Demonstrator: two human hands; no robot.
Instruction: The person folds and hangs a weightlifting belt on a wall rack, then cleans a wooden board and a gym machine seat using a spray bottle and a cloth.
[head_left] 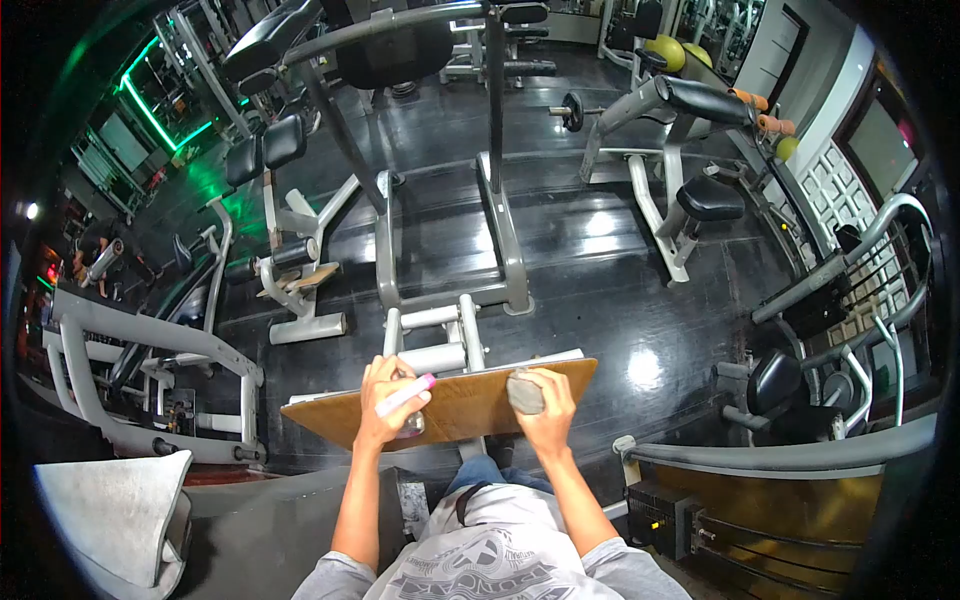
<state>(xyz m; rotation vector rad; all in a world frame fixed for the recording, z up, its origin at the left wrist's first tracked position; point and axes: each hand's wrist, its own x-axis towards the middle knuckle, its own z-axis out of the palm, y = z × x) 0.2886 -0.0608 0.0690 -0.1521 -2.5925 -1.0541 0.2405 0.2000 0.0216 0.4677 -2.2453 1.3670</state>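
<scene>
In front of my body is a tilted brown wooden board (462, 405), fixed on a grey metal frame (467, 325). My left hand (376, 402) is over its left part, fingers wrapped around what looks like a spray bottle (405, 396) with a white head and pink tip. Part of the bottle's lower body shows under the hand; the rest is hidden. At the board's right part, my right hand (552, 408) grips a folded grey cloth (524, 393). The cloth appears to be against the board, though I cannot tell how firmly it touches.
A machine with a black seat (710, 198) stands at the right rear. Grey machine frames (160, 335) flank me on the left, and a curved rail (760, 456) runs along my right. Beside me at left lies a pale grey pad (115, 510). Dark flooring (640, 330) shows ahead.
</scene>
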